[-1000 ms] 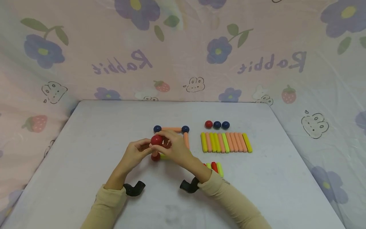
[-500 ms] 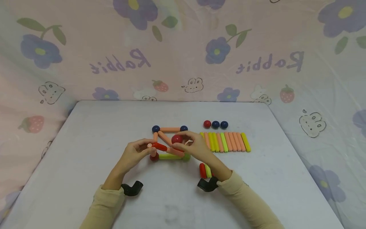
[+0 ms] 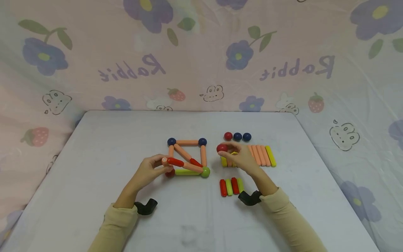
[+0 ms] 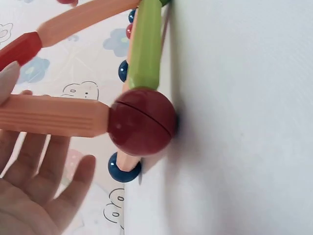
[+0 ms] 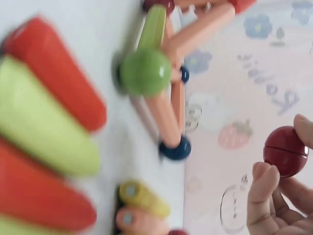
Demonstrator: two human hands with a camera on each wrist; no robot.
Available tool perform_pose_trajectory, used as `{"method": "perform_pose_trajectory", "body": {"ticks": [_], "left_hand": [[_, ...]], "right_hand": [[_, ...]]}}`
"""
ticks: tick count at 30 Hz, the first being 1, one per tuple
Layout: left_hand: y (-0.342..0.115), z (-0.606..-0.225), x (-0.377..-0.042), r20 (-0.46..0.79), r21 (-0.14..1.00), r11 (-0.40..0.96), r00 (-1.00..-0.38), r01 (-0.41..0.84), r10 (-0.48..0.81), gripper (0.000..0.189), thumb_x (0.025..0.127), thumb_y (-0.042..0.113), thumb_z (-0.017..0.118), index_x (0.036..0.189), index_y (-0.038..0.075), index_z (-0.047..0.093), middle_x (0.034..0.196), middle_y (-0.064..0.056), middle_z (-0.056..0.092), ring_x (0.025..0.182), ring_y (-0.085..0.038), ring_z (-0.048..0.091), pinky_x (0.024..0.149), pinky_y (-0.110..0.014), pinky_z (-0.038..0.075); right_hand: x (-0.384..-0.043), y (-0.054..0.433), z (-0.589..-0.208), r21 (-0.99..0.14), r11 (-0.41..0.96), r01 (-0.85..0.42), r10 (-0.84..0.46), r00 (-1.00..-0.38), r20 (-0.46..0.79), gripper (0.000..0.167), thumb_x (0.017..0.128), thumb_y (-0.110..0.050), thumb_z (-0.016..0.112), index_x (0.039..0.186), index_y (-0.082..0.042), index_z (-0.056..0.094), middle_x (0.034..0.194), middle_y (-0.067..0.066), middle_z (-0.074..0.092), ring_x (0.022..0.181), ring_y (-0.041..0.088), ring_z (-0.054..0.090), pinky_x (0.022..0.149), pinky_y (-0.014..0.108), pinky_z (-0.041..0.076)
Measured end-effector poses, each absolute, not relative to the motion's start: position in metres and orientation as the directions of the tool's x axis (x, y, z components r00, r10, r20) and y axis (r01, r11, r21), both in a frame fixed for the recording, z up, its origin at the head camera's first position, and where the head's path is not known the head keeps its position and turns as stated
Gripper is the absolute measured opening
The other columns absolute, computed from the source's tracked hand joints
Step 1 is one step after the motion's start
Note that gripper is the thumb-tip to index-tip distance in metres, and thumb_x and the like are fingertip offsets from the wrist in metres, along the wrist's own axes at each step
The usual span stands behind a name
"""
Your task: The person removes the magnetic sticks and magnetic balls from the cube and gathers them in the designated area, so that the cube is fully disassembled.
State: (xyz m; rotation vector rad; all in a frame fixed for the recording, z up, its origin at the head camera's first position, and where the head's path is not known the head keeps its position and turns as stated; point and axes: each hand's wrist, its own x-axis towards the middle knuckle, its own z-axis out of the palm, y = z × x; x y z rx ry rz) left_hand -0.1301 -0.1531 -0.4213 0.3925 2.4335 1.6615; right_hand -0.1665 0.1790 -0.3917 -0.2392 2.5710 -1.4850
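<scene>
My right hand (image 3: 240, 157) pinches a red ball (image 5: 286, 151) between thumb and fingers, held above the row of long rods. At the frame's near left corner, my left hand (image 3: 148, 171) holds an upright orange magnetic rod (image 4: 54, 115) by its upper part. This rod stands on a red corner ball (image 4: 142, 122). A short red rod (image 3: 175, 161) joins a slanting orange rod (image 3: 193, 168), which runs down to the green ball (image 3: 205, 172). Two blue balls (image 3: 171, 141) mark the far corners of the frame, and a yellow-green rod (image 3: 187, 172) forms its near side.
Behind the right hand lies a row of long orange and yellow rods (image 3: 263, 155). One red ball (image 3: 228, 136) and two blue balls (image 3: 242, 137) sit beyond it. Several short red and yellow-green rods (image 3: 229, 187) lie nearer. A patterned curtain (image 3: 201, 56) hangs behind the table (image 3: 110, 133).
My right hand has moved right with the red ball, away from the top of the upright rod. My left hand stays at the rod, whose top end now shows.
</scene>
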Motion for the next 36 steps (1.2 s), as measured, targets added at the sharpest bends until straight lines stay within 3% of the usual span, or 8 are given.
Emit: {"method": "perform_pose_trajectory", "body": {"ticks": [6, 11, 17, 23, 29, 31, 36], "left_hand": [[-0.154, -0.430, -0.133, -0.031, 0.899, 0.425, -0.955, 0.102, 0.296, 0.020, 0.086, 0.015, 0.073, 0.098, 0.001, 0.066, 0.115, -0.019, 0.067, 0.120, -0.040, 0.059, 0.103, -0.053, 0.048], [-0.155, -0.434, -0.132, -0.002, 0.875, 0.464, -0.959, 0.136, 0.283, 0.013, 0.083, 0.013, 0.075, 0.086, 0.005, 0.064, 0.106, -0.015, 0.069, 0.109, -0.031, 0.062, 0.103, -0.053, 0.049], [-0.154, -0.436, -0.131, 0.028, 0.837, 0.518, -0.959, 0.176, 0.282, 0.012, 0.081, 0.008, 0.075, 0.079, 0.008, 0.063, 0.098, -0.012, 0.069, 0.099, -0.023, 0.063, 0.096, -0.052, 0.052], [-0.153, -0.436, -0.130, 0.031, 0.806, 0.560, -0.959, 0.191, 0.282, 0.009, 0.080, 0.002, 0.075, 0.081, 0.005, 0.066, 0.096, -0.013, 0.067, 0.094, -0.026, 0.063, 0.092, -0.049, 0.053], [-0.152, -0.435, -0.129, 0.035, 0.797, 0.570, -0.957, 0.201, 0.288, 0.009, 0.079, 0.000, 0.075, 0.081, 0.005, 0.066, 0.096, -0.014, 0.067, 0.093, -0.027, 0.065, 0.091, -0.049, 0.054], [-0.152, -0.435, -0.129, 0.037, 0.794, 0.574, -0.958, 0.202, 0.285, 0.009, 0.079, 0.001, 0.075, 0.081, 0.005, 0.067, 0.096, -0.014, 0.067, 0.094, -0.027, 0.065, 0.092, -0.049, 0.054], [-0.152, -0.436, -0.129, 0.043, 0.791, 0.576, -0.958, 0.205, 0.283, 0.009, 0.080, 0.001, 0.074, 0.081, 0.005, 0.067, 0.096, -0.013, 0.066, 0.094, -0.027, 0.064, 0.093, -0.048, 0.054]], "right_hand": [[-0.175, 0.207, -0.394, -0.844, 0.534, -0.051, -0.174, -0.983, -0.051, 0.043, 0.090, -0.025, 0.068, 0.126, -0.004, 0.059, 0.102, 0.015, 0.064, 0.079, 0.009, 0.054, 0.062, 0.019, 0.046], [-0.182, 0.228, -0.391, -0.831, 0.555, -0.040, -0.152, -0.987, -0.054, 0.046, 0.091, -0.025, 0.066, 0.130, -0.002, 0.056, 0.115, 0.021, 0.063, 0.090, 0.010, 0.055, 0.072, 0.015, 0.049], [-0.194, 0.251, -0.391, -0.801, 0.598, 0.037, -0.080, -0.991, -0.105, 0.053, 0.093, -0.031, 0.064, 0.135, -0.003, 0.051, 0.128, 0.023, 0.059, 0.103, 0.021, 0.058, 0.083, 0.016, 0.048], [-0.207, 0.271, -0.400, -0.787, 0.609, 0.097, -0.008, -0.992, -0.128, 0.053, 0.093, -0.031, 0.063, 0.136, -0.003, 0.050, 0.134, 0.024, 0.056, 0.110, 0.027, 0.057, 0.079, 0.012, 0.048], [-0.224, 0.284, -0.409, -0.765, 0.628, 0.143, 0.048, -0.988, -0.145, 0.050, 0.094, -0.022, 0.062, 0.136, 0.002, 0.049, 0.132, 0.028, 0.056, 0.090, 0.016, 0.062, 0.071, 0.014, 0.053], [-0.231, 0.287, -0.410, -0.755, 0.632, 0.174, 0.077, -0.984, -0.162, 0.050, 0.094, -0.020, 0.062, 0.136, 0.003, 0.048, 0.133, 0.028, 0.055, 0.091, 0.019, 0.062, 0.070, 0.016, 0.054], [-0.242, 0.292, -0.414, -0.716, 0.649, 0.257, 0.138, -0.965, -0.222, 0.050, 0.094, -0.019, 0.061, 0.137, 0.003, 0.047, 0.136, 0.028, 0.052, 0.110, 0.032, 0.054, 0.072, 0.015, 0.049]]}}
